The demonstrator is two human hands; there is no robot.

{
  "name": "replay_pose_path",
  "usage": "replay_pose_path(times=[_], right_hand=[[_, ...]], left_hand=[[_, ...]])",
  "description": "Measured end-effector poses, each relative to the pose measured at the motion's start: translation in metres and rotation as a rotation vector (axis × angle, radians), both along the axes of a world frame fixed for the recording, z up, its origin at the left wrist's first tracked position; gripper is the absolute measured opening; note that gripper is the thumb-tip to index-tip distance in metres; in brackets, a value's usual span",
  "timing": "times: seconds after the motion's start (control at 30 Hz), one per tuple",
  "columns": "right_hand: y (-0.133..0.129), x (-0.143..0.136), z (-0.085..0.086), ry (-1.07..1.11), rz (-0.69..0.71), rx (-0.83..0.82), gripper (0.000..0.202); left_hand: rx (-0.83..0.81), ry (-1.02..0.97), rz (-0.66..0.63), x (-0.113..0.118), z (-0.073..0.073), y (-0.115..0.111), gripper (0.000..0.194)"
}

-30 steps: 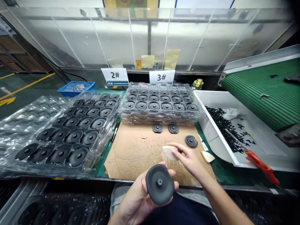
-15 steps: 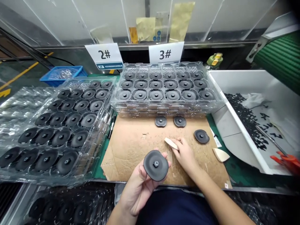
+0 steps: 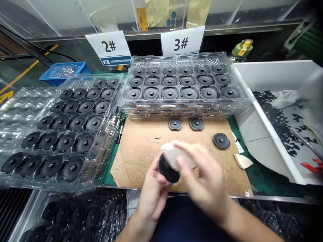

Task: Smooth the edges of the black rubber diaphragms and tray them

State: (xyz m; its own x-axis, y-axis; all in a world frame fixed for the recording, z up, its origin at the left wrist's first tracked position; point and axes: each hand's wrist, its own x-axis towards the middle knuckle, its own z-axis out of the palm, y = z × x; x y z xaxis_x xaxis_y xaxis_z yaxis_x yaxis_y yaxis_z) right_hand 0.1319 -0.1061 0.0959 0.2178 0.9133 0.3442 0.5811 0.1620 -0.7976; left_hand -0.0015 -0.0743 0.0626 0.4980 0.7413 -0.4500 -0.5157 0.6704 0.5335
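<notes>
My left hand (image 3: 152,190) grips a black round disc (image 3: 167,170) near the front edge of the cardboard sheet (image 3: 141,148). My right hand (image 3: 204,179) is blurred with motion and holds a pale wedge-shaped piece (image 3: 174,155) pressed on top of the disc. Three loose black discs lie on the cardboard beyond my hands: two (image 3: 175,124) (image 3: 197,124) by the tray stack and one (image 3: 221,140) to the right. A second pale wedge (image 3: 242,161) lies at the cardboard's right edge.
Behind the cardboard stands a stack of clear trays (image 3: 242,101) filled with discs, under sign 3#. Left is another clear tray (image 3: 114,117) of discs by sign 2#. A white bin (image 3: 264,141) with small black parts sits right. More disc trays (image 3: 75,215) lie below the table edge.
My right hand lifted the pale wedge off the cardboard and brought it onto the disc held in my left hand. The view has tilted down and closer.
</notes>
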Motion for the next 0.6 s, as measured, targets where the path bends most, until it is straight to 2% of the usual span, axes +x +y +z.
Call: replay_pose_path(times=[0.07,0.17,0.3,0.47,0.6], right_hand=[[-0.001,-0.012,0.014,-0.033,0.161,0.052,0.033],[0.002,-0.018,0.018,-0.057,0.299,0.026,0.028],[0.007,-0.016,0.015,-0.12,0.192,0.146,0.025],[-0.006,-0.02,0.011,-0.021,0.287,0.154,0.026],[0.002,-0.017,0.015,-0.059,0.108,0.176,0.024]], left_hand=[[-0.005,0.004,0.004,0.0,0.002,-0.002,0.05],[0.015,0.028,0.057,-0.001,0.004,-0.004,0.051],[0.083,0.036,0.035,-0.001,0.01,-0.006,0.049],[0.1,0.051,0.03,-0.006,0.014,-0.005,0.045],[0.099,0.006,0.014,-0.001,0.016,-0.008,0.042]])
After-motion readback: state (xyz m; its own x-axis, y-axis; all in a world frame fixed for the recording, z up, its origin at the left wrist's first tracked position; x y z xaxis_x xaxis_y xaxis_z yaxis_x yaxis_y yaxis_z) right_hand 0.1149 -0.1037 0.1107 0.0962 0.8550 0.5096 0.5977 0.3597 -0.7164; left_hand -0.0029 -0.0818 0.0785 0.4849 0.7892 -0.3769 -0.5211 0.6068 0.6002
